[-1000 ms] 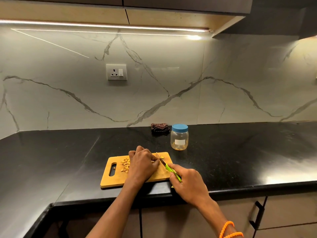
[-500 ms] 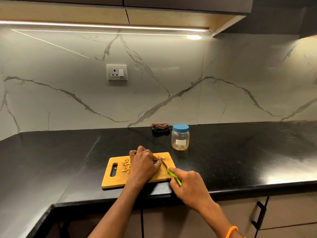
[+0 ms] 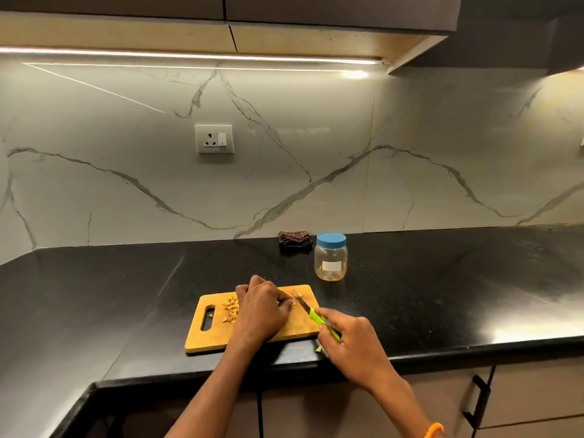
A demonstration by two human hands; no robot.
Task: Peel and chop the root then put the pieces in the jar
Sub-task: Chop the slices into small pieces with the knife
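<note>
A wooden cutting board (image 3: 208, 338) lies near the counter's front edge. My left hand (image 3: 262, 311) rests curled on the board's middle, covering the root, which is hidden under its fingers. My right hand (image 3: 350, 339) grips the green handle of a small knife (image 3: 311, 312), whose blade points up-left onto the board beside my left fingers. A pile of chopped root pieces (image 3: 230, 308) lies left of my left hand. The clear jar (image 3: 331, 262) with a blue lid stands closed behind the board's right corner.
A dark folded cloth (image 3: 294, 240) lies against the marble backsplash, left of the jar. A small scrap (image 3: 319, 348) lies on the black counter (image 3: 442, 295) just off the board's front right corner. A wall socket (image 3: 214, 139) sits above. Cabinet handles show below right.
The knife blade has shifted slightly on the board beside my left fingers; both hands stay in nearly the same place.
</note>
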